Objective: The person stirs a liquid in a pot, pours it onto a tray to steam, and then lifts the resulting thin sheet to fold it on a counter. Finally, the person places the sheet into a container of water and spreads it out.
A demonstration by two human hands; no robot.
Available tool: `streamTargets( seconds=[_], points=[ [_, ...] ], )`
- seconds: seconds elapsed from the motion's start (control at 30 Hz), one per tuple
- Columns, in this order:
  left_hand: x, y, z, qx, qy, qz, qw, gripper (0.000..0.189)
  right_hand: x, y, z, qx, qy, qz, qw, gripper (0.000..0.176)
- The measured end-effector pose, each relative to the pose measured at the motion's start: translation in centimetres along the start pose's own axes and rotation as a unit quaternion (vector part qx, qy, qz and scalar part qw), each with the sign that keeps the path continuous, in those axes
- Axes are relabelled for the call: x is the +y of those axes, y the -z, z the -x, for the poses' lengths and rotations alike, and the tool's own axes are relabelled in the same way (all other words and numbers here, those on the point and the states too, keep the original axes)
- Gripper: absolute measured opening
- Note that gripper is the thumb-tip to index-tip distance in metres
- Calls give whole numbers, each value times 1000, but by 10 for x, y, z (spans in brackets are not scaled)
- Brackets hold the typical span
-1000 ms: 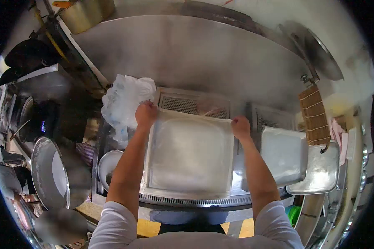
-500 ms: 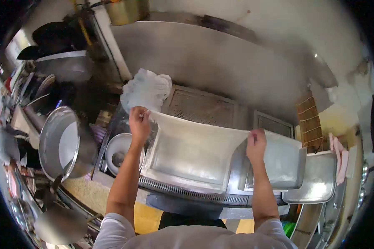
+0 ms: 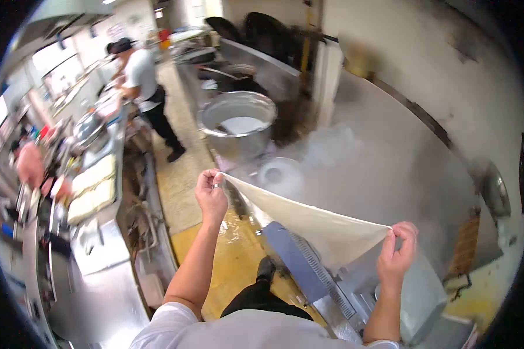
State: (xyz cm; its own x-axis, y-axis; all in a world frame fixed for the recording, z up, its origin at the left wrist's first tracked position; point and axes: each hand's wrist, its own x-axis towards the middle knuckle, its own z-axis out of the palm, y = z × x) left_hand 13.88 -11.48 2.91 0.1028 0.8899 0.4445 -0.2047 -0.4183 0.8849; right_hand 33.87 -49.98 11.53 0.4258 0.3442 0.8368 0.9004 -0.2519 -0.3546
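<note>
My left hand (image 3: 212, 195) pinches one upper corner of a thin, off-white sheet (image 3: 317, 227) that looks like a rice noodle sheet. The other corner is held between the thumb and fingers of my right hand (image 3: 398, 247). Stretched between both hands, the sheet sags in the middle and hangs over the front edge of the steaming metal worktop. Below and beside my right hand lies a metal tray (image 3: 422, 296), partly veiled by steam. Past the sheet, a pale round bowl (image 3: 280, 175) shows hazily.
A large metal pot (image 3: 239, 136) holding white liquid stands beyond my left hand. On the left, a counter (image 3: 119, 291) carries folded pale sheets (image 3: 93, 189) and a white board (image 3: 102, 247). A co-worker (image 3: 142, 81) stands farther along it. The yellow floor (image 3: 192, 256) runs between.
The view has swung left toward the counter and aisle. The sheet, earlier spread above a tray on the worktop, now hangs clear between my hands. Thicker steam covers the worktop.
</note>
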Motion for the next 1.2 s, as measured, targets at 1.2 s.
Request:
streamTargets(
  seconds=[1.2],
  points=[
    [377,839,329,621,-4,-559,549,10,-958,-394,177,-377,346,-602,613,13]
  ],
)
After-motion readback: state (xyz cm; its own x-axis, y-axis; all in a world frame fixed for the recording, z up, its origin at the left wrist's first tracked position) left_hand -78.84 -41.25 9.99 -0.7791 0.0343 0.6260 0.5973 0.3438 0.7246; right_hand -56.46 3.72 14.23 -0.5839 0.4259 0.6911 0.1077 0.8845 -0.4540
